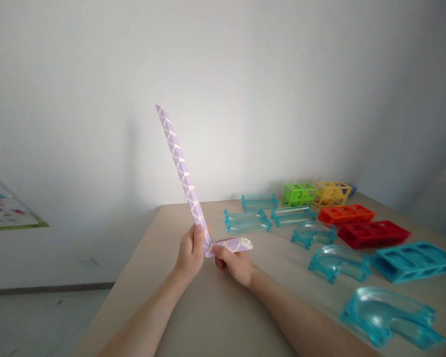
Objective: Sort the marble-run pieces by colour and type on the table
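Fingers (199, 233) of the left hand (190, 254) closed around the lower part of the long section of a purple-and-white snake puzzle (180, 163), thumb up along its side. Fingers of the right hand (233, 263) closed on the short end section, pinching it from below just right of the bend. Both hands sit close together, nearly touching at the bend, held above the near part of the table (215, 317).

Puzzle shape: long section straight, rising steeply and leaning left against the white wall (245, 74); short section folded out to the right, roughly level.

Right of the hands, on the table: several clear blue track pieces (247, 220), straight ones farther back, curved ones (338, 263) nearer. Behind them a green open-frame block (299, 194) and a yellow one (331, 193), side by side. Further right an orange frame (345, 214), a red frame (373, 234), and a blue frame (416, 260), lying flat in a row.

Floor (40, 317) visible at left.
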A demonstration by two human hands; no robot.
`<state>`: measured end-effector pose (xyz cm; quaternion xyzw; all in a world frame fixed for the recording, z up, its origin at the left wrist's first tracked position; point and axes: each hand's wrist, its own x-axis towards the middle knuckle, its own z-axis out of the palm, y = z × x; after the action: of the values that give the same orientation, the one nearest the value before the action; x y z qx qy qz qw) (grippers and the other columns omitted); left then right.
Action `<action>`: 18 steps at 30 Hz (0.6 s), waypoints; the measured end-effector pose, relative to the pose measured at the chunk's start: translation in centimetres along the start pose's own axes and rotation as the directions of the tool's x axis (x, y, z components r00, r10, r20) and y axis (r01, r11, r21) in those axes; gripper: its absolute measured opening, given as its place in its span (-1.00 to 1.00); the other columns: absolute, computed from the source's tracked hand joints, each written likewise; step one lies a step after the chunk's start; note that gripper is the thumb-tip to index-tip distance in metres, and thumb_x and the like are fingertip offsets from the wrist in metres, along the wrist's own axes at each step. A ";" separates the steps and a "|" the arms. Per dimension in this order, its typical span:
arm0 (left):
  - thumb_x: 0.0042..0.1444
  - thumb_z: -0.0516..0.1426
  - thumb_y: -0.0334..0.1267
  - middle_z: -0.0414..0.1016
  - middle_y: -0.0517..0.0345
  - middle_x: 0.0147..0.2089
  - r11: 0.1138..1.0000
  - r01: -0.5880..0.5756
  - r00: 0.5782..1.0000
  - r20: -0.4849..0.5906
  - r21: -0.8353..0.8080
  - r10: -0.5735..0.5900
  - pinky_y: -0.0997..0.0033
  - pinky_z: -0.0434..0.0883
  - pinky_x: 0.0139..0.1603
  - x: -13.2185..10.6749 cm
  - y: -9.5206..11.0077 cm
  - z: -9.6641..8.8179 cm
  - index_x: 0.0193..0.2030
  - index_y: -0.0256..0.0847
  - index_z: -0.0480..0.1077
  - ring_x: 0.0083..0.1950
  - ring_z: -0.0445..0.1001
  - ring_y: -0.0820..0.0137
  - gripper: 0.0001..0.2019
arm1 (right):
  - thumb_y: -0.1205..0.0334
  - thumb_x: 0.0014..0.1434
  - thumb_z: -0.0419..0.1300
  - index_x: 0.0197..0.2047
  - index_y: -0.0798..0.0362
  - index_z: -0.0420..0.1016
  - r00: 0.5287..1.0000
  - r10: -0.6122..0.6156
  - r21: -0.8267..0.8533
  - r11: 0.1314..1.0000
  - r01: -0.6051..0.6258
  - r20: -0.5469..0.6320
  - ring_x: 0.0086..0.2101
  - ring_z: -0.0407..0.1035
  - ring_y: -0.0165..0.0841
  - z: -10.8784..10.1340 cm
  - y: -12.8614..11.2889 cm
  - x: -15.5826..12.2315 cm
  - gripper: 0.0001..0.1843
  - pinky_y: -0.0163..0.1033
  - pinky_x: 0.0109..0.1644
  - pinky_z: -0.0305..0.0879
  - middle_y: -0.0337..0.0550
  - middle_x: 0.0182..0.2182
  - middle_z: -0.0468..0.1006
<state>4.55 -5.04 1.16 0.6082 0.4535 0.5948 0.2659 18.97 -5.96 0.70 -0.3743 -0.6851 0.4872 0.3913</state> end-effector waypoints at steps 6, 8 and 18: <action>0.12 -0.13 0.35 0.27 0.23 -0.57 0.982 0.168 0.962 -0.205 -0.084 -0.182 0.43 0.19 -0.52 -0.5 0.2 1.7 -0.46 -0.19 0.33 -0.54 0.22 0.42 -0.40 | 0.06 0.10 0.14 -0.62 0.03 0.18 0.997 -0.064 -0.036 0.997 0.063 -0.049 -0.60 0.05 -0.49 0.2 -0.7 -0.1 -0.63 -0.36 -0.54 0.00 -0.37 -0.66 0.15; 0.07 -0.14 0.40 0.28 0.21 -0.58 0.977 0.203 0.942 -0.258 -0.070 -0.215 0.41 0.19 -0.52 -0.4 0.3 1.8 -0.49 -0.19 0.32 -0.54 0.23 0.40 -0.36 | 0.06 0.10 0.16 -0.62 0.03 0.15 0.990 -0.102 -0.067 0.993 0.095 -0.101 -0.60 0.04 -0.49 0.2 -0.5 0.0 -0.61 -0.35 -0.54 -0.05 -0.38 -0.67 0.12; 0.06 -0.15 0.41 0.41 0.08 -0.52 0.978 0.203 0.919 -0.333 -0.056 -0.210 0.36 0.29 -0.42 0.0 0.1 1.6 -0.46 -0.21 0.38 -0.44 0.37 0.31 -0.32 | 0.05 0.10 0.18 -0.67 0.01 0.07 0.977 -0.162 -0.047 0.987 0.157 -0.137 -0.62 -0.04 -0.50 0.3 -0.1 0.2 -0.54 -0.32 -0.55 -0.12 -0.39 -0.69 0.02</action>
<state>6.08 -4.79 1.04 0.4436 0.5477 0.6632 0.2518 18.55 -5.91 0.73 -0.3586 -0.6922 0.4142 0.4697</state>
